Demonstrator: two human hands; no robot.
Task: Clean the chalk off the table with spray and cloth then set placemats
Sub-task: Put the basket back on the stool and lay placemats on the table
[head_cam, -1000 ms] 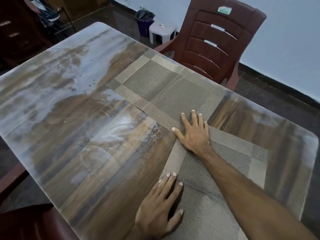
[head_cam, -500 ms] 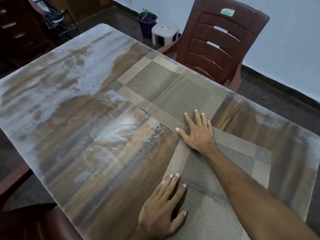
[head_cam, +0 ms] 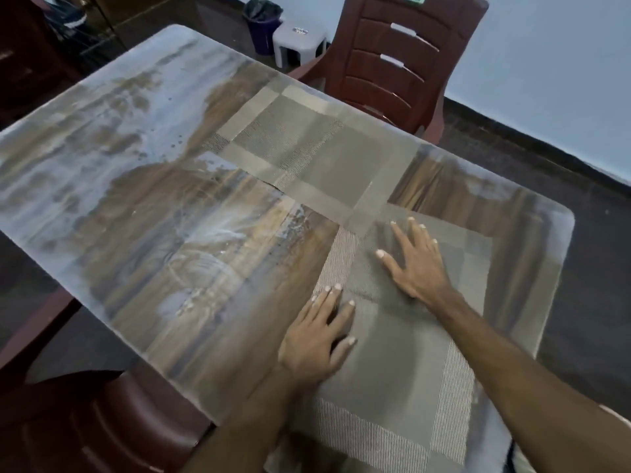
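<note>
Two woven placemats lie on the wooden table (head_cam: pixel 205 268), both toward its right end. The near placemat (head_cam: pixel 392 363) reaches from the table's near edge up to the far placemat (head_cam: pixel 307 148), and their corners overlap in the middle. The far placemat runs along the far edge, just in front of a brown plastic chair (head_cam: pixel 403 56).

Both hands lie flat on the near placemat with fingers spread apart, and they grip nothing. The left hand (head_cam: pixel 317 339) presses near the placemat's left border, close to the bare wood. The right hand (head_cam: pixel 420 264) presses near the upper corner, just below the overlap.

White chalk smears (head_cam: pixel 102 131) cover the left half of the table, up to its left and far edges. To the right of the placemats a strip of wood stays uncovered as far as the rounded right corner. A second brown chair (head_cam: pixel 119 421) stands at the near left edge. Beyond the table, a white stool (head_cam: pixel 300 39) and a dark bin (head_cam: pixel 261 25) stand on the floor.
</note>
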